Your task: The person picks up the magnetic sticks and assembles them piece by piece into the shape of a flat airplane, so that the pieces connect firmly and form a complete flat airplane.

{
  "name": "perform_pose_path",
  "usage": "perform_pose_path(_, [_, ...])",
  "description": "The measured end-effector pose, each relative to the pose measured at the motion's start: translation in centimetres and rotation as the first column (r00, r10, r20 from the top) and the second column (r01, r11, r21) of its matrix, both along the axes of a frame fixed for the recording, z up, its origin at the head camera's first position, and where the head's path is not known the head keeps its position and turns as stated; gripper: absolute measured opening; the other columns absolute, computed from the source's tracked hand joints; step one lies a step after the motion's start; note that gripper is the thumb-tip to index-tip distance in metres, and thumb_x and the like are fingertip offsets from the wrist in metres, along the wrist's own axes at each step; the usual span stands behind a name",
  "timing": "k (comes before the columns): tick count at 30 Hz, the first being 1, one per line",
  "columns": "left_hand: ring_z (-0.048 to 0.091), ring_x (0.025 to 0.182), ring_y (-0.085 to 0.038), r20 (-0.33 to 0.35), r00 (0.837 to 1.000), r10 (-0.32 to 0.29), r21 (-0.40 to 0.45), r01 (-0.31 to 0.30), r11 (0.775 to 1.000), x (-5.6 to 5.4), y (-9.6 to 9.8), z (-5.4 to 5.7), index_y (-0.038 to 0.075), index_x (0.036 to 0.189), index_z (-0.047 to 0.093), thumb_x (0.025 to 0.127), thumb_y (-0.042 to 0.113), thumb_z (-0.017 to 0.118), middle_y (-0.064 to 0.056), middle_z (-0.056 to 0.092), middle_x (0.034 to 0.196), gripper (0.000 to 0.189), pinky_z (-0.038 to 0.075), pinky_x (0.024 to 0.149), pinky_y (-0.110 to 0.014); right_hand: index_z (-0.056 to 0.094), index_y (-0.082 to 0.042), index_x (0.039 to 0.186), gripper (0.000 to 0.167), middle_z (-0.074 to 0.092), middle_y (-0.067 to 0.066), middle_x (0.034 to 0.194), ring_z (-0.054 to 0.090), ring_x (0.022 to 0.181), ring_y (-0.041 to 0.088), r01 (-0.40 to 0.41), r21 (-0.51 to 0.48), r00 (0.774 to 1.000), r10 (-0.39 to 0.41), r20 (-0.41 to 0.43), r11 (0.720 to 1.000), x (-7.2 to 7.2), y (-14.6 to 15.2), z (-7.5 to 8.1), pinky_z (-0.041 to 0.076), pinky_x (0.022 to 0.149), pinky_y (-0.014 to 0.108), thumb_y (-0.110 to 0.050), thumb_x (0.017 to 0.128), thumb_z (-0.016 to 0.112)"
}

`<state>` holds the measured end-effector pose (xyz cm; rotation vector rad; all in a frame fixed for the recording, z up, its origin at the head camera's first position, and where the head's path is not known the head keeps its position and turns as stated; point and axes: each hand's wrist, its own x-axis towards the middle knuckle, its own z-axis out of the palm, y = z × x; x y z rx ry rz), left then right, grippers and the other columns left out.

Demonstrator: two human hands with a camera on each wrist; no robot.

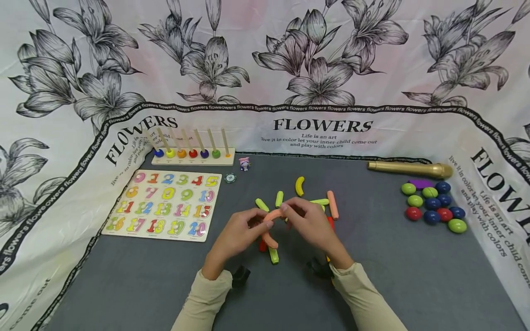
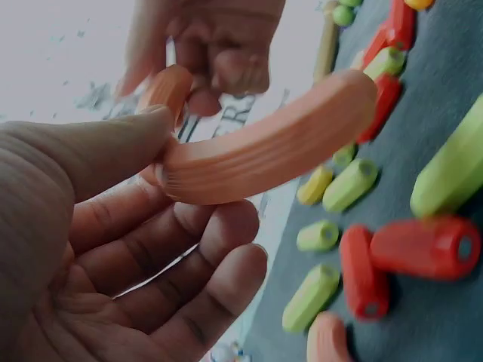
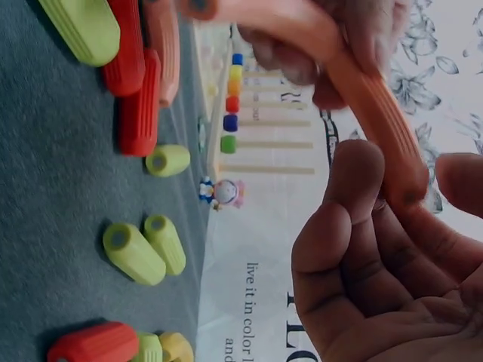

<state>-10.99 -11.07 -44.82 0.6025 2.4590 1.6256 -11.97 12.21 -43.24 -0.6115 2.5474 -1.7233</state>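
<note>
Two curved peach-orange ribbed plastic pieces meet end to end between my hands. My left hand point(image 1: 240, 232) pinches them where they meet, thumb on top, its other fingers spread loosely below in the left wrist view. The lower piece point(image 2: 272, 143) sticks out past the left fingers. My right hand point(image 1: 312, 223) pinches the far end of the upper piece point(image 3: 377, 121) between thumb and fingers. Beneath the hands on the grey table lie several loose ribbed pieces: a lime green piece point(image 1: 273, 255), a red piece point(image 2: 423, 247) and a straight peach piece point(image 1: 332, 204).
A yellow curved piece point(image 1: 299, 186) lies beyond the hands. To the left are a number board point(image 1: 159, 204), a peg stand point(image 1: 192, 160), a small figurine point(image 1: 244, 164) and a round chip point(image 1: 230, 178). At right, a gold microphone point(image 1: 407, 169) lies behind several coloured egg-shaped pieces point(image 1: 432, 217).
</note>
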Motion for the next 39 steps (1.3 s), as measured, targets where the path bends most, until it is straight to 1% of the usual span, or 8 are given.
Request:
perform_pose_path(4, [0.064,0.082,-0.025,0.015,0.993,0.116,0.012,-0.116,0.993,-0.4,-2.0,-0.4,0.004,0.127,0.074,0.107,0.025,0.069,-0.007,0.073,0.098,0.029,0.052,0.075,-0.034,0.075,-0.006,0.109,0.017,0.073,0.016,0.093,0.070,0.078,0.037,0.022,0.023,1.000,-0.022,0.015,0.999,-0.6,-0.1,0.2,0.056,0.072,0.036,-0.019,0.109,0.065])
perform_pose_path(7, [0.065,0.087,-0.025,0.000,0.980,0.201,0.017,-0.201,0.979,-0.9,-3.8,-0.9,0.001,0.129,0.074,0.108,0.023,0.068,-0.012,0.075,0.104,0.031,0.052,0.079,-0.036,0.075,-0.006,0.109,0.013,0.071,0.012,0.089,0.068,0.077,0.036,0.008,0.067,1.000,-0.010,0.025,0.998,-1.1,-0.4,0.1,0.054,0.070,0.035,-0.017,0.108,0.067])
perform_pose_path(13, [0.060,0.086,-0.024,-0.024,0.951,0.309,-0.012,-0.310,0.951,-1.9,-6.7,-1.9,-0.005,0.128,0.072,0.108,0.021,0.067,-0.014,0.071,0.098,0.033,0.048,0.075,-0.034,0.076,0.000,0.113,0.015,0.070,-0.001,0.089,0.063,0.076,0.015,-0.105,0.221,0.993,0.114,-0.027,0.970,-2.3,-1.9,-1.0,0.053,0.070,0.034,-0.011,0.104,0.071])
perform_pose_path(18, [0.065,0.090,-0.029,-0.038,0.938,0.346,-0.077,-0.348,0.934,-2.7,-7.8,-2.6,-0.004,0.135,0.069,0.109,0.020,0.065,-0.014,0.072,0.104,0.036,0.051,0.079,-0.039,0.075,0.000,0.108,0.009,0.071,0.002,0.096,0.064,0.082,0.015,-0.211,0.407,0.960,0.268,-0.086,0.889,-2.8,-3.3,-2.2,0.055,0.074,0.033,-0.004,0.101,0.073])
perform_pose_path(23, [0.068,0.092,-0.034,-0.071,0.935,0.347,-0.107,-0.353,0.929,-4.1,-8.5,-3.2,-0.004,0.138,0.066,0.110,0.019,0.064,-0.019,0.072,0.107,0.036,0.055,0.079,-0.047,0.076,-0.004,0.100,0.006,0.067,0.007,0.094,0.055,0.083,0.024,-0.164,0.616,0.919,0.346,-0.188,0.770,-2.7,-4.4,-2.9,0.051,0.081,0.040,0.001,0.095,0.074])
perform_pose_path(27, [0.068,0.096,-0.035,-0.044,0.934,0.353,-0.133,-0.356,0.925,-5.0,-8.4,-3.6,-0.003,0.139,0.065,0.110,0.019,0.063,-0.020,0.072,0.113,0.037,0.055,0.084,-0.051,0.077,-0.005,0.101,0.008,0.068,0.008,0.096,0.055,0.087,0.028,-0.135,0.681,0.908,0.365,-0.206,0.720,-2.6,-4.3,-3.4,0.050,0.087,0.045,-0.001,0.094,0.077])
perform_pose_path(33, [0.068,0.100,-0.038,-0.037,0.927,0.374,-0.181,-0.375,0.909,-5.8,-7.8,-4.0,-0.006,0.137,0.063,0.109,0.015,0.063,-0.023,0.071,0.118,0.035,0.054,0.088,-0.054,0.075,-0.004,0.102,0.010,0.069,0.008,0.097,0.059,0.090,0.028,-0.161,0.690,0.905,0.385,-0.182,0.706,-2.9,-3.8,-3.7,0.051,0.086,0.043,-0.001,0.094,0.079])
perform_pose_path(39, [0.068,0.101,-0.039,-0.045,0.928,0.369,-0.211,-0.370,0.904,-6.6,-6.9,-4.1,-0.007,0.132,0.065,0.109,0.016,0.064,-0.024,0.071,0.118,0.032,0.055,0.088,-0.055,0.072,-0.003,0.106,0.012,0.066,0.007,0.099,0.057,0.093,0.027,-0.132,0.643,0.945,0.291,-0.147,0.754,-4.1,-3.5,-2.5,0.052,0.085,0.042,-0.006,0.097,0.079])
